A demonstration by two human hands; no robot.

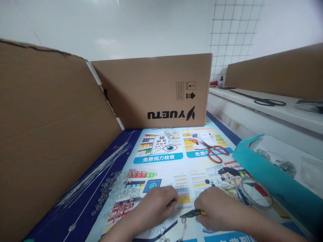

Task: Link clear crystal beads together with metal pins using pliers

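My right hand [214,208] grips a pair of pliers [192,213] with dark jaws and a bit of yellow handle showing. Their tip points left, towards my left hand [156,205]. That hand is closed, its fingers curled in; whatever they pinch is hidden. Just below the pliers' tip hangs a strand of clear beads on wire [183,228], running down to the bottom edge of the picture. Left of my left hand lies a spread of loose clear beads [121,190] on the printed sheet [186,181].
Red-handled scissors [217,153] lie beyond my right hand. A round clear spool [257,193] sits by my right wrist, beside a teal box [275,178] holding wire coils. Straight wires [98,171] lie at left. Cardboard panels [156,90] enclose the back and left.
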